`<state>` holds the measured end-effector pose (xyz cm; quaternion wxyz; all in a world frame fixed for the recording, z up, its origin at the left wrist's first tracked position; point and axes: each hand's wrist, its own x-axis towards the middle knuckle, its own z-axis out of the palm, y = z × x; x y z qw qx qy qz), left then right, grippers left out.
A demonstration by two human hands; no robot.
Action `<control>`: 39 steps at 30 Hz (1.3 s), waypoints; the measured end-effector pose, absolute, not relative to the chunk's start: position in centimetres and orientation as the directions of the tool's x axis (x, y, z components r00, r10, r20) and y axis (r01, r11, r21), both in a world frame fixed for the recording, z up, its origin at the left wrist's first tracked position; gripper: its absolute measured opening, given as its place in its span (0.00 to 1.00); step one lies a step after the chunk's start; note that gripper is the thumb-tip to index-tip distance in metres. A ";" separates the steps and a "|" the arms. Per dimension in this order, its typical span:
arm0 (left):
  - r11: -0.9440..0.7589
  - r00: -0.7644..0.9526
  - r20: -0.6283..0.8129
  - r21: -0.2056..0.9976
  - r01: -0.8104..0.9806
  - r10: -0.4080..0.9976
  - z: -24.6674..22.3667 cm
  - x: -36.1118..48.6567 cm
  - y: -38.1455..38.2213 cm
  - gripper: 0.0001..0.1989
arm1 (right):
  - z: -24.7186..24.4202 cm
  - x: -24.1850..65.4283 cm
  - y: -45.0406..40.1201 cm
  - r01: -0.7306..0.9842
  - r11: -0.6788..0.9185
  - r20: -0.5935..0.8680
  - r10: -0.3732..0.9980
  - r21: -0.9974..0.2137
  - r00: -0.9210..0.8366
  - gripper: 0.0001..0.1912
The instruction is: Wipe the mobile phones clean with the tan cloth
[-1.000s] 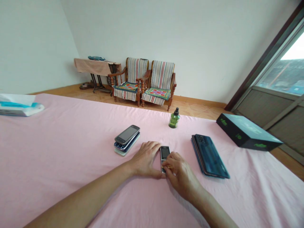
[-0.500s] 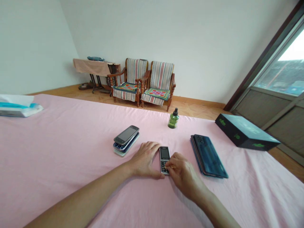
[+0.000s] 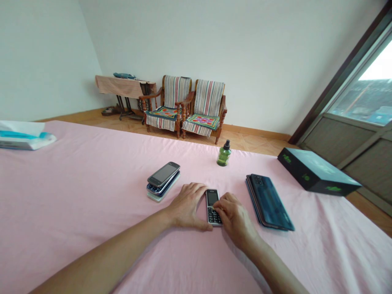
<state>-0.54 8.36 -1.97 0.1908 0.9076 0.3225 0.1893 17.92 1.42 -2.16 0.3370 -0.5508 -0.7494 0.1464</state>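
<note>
A small silver-edged keypad phone [image 3: 214, 216] lies face up on the pink cloth [image 3: 122, 261], its screen towards the far side. My left hand [image 3: 186, 207] braces it from the left, with a fingertip at the top left corner and the thumb by the bottom edge. Over the phone's right side, my right hand [image 3: 234, 218] is curled with thumb and forefinger pinched just below the screen. Whatever the pinch may hold is too small to make out. Left of my hands, a grey touchscreen phone [image 3: 164, 174] tops a stack of phones. On the right a dark blue smartphone [image 3: 269, 202] rests on another.
A green spray bottle [image 3: 224, 153] stands beyond my hands. At the right edge sits a black and grey box [image 3: 318, 171]; a tissue pack [image 3: 27, 136] lies far left. Two wooden armchairs [image 3: 205, 104] and a cloth-covered sewing table [image 3: 119, 86] stand by the wall.
My right hand's pinched fingertips have moved up the phone, from the keys to just below the screen, uncovering more keys. My left hand stays in place.
</note>
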 end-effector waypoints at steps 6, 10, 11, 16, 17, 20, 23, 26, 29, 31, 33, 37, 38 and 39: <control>-0.724 0.712 0.242 0.462 0.512 0.659 -2.0 -0.5 8.2 0.49 | -2.0 16.2 1.8 0.738 0.393 0.371 0.905 -0.548 -0.207 0.11; -0.731 0.714 0.251 0.455 0.509 0.653 -1.9 -0.4 8.2 0.46 | -2.2 15.6 1.9 0.714 0.418 0.396 0.894 -0.562 -0.212 0.11; -0.731 0.714 0.250 0.452 0.511 0.654 -2.0 -0.4 8.2 0.46 | -2.2 15.6 1.9 0.707 0.421 0.399 0.892 -0.568 -0.210 0.11; -0.726 0.724 0.221 0.453 0.517 0.653 -2.0 -0.6 8.4 0.51 | -2.4 17.1 1.5 0.708 0.369 0.382 0.912 -0.602 -0.151 0.11; -0.725 0.726 0.217 0.455 0.517 0.653 -2.1 -0.6 8.4 0.51 | -2.3 17.6 1.4 0.708 0.353 0.371 0.919 -0.612 -0.137 0.11; -0.726 0.727 0.216 0.455 0.515 0.652 -2.1 -0.6 8.5 0.51 | -2.1 19.0 1.1 0.722 0.310 0.336 0.935 -0.618 -0.114 0.10; -0.729 0.728 0.223 0.455 0.511 0.649 -2.2 -0.6 8.5 0.52 | -1.8 20.0 0.8 0.735 0.303 0.343 0.934 -0.606 -0.102 0.10; -0.728 0.725 0.225 0.455 0.512 0.651 -2.2 -0.6 8.5 0.52 | -1.7 19.9 0.6 0.676 0.334 0.352 0.929 -0.657 -0.116 0.09; -0.727 0.724 0.227 0.461 0.509 0.651 -2.2 -0.6 8.4 0.52 | -2.0 19.3 0.8 0.621 0.336 0.330 0.935 -0.708 -0.130 0.09; -0.727 0.723 0.231 0.463 0.507 0.651 -2.2 -0.7 8.4 0.52 | -2.2 19.0 0.9 0.611 0.336 0.328 0.936 -0.717 -0.130 0.10; -0.727 0.722 0.231 0.462 0.509 0.652 -2.3 -0.7 8.4 0.52 | -2.3 19.0 1.0 0.616 0.344 0.327 0.934 -0.708 -0.145 0.10; -0.725 0.724 0.224 0.462 0.511 0.652 -2.2 -0.7 8.5 0.52 | -1.7 19.5 0.8 0.648 0.353 0.293 0.934 -0.675 -0.204 0.11; -0.725 0.725 0.223 0.461 0.511 0.652 -2.2 -0.7 8.5 0.52 | -1.5 19.6 0.7 0.653 0.352 0.283 0.935 -0.671 -0.214 0.11; -0.726 0.725 0.222 0.460 0.512 0.652 -2.1 -0.7 8.4 0.52 | -1.4 19.7 0.6 0.657 0.349 0.272 0.937 -0.668 -0.220 0.10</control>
